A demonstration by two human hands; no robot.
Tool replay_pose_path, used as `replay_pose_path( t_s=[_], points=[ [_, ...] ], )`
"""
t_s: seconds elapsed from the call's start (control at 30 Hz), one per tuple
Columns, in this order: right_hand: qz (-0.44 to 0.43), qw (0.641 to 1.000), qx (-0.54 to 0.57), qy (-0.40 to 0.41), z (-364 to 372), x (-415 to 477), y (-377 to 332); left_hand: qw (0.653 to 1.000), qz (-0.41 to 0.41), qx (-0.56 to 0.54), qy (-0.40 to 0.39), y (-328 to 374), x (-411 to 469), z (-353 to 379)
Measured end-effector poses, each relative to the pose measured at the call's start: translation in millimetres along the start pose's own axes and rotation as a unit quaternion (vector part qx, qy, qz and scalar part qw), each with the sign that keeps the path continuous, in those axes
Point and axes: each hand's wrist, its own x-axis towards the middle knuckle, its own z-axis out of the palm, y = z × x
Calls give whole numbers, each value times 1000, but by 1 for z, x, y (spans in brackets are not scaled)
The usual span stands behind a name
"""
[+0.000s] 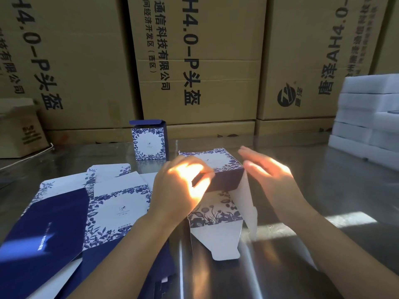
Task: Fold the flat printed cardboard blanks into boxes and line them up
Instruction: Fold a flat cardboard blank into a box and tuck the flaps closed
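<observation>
A half-formed blue-and-white floral box point(222, 178) lies on its side on the shiny metal table point(323, 190), with its white end flaps spread open toward me. My left hand point(183, 184) grips the box's left end, fingers curled over its dark blue side. Just right of the box hovers my right hand point(267, 175), fingers straight and close to the corner; contact is unclear. One finished box point(150, 142) stands upright farther back. A pile of flat printed blanks point(86, 212) lies at the left.
Tall brown shipping cartons point(194, 61) wall off the back of the table. A stack of white foam blocks point(367, 117) stands at the right. A small brown carton point(19, 130) sits at the far left. Strong sunlight glares on my hands.
</observation>
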Motion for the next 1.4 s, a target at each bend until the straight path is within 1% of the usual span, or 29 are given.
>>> replay_pose_path(
  t_s=[0.07, 0.1, 0.2, 0.27, 0.33, 0.47, 0.6, 0.73, 0.87, 0.97, 1.1, 1.17, 1.23, 1.3, 1.4],
  points=[
    [72, 996, 42, 27, -1, 3, 5, 999, -28, -30, 14, -4, 1, 1],
    [132, 988, 68, 31, -1, 3, 7, 998, -41, -45, 17, -6, 1, 2],
    [316, 946, 78, 12, -1, 4, 12, 994, -80, -71, 29, -12, 3, 1],
    [380, 919, 105, -27, -1, 4, 12, 991, -103, -74, 51, -16, 4, 0],
    [399, 904, 133, -72, 1, 4, 12, 983, -139, -83, 82, -19, 5, -2],
    [396, 894, 168, -121, 6, 5, 10, 969, -179, -112, 125, -21, 6, -3],
    [377, 897, 163, -165, 4, 3, 8, 967, -184, -108, 139, -22, 6, -2],
    [352, 895, 151, -228, -2, 3, 7, 966, -186, -108, 142, -23, 6, -3],
    [330, 898, 134, -257, -4, 3, 11, 966, -186, -103, 146, -24, 5, -3],
    [315, 901, 142, -264, -2, 1, 11, 964, -192, -108, 148, -25, 5, -3],
    [301, 916, 138, -226, -1, 0, 9, 966, -185, -108, 147, -24, 4, -1],
    [284, 934, 106, -190, 2, -3, 9, 970, -170, -97, 145, -23, 4, 0],
    [250, 957, 56, -139, 6, -5, 11, 974, -152, -81, 144, -21, 3, 0],
    [197, 975, 8, -101, 10, -7, 11, 978, -138, -74, 141, -19, 4, 0],
    [159, 985, -5, -68, 12, -9, 9, 981, -121, -69, 135, -17, 4, -1]
  ],
)
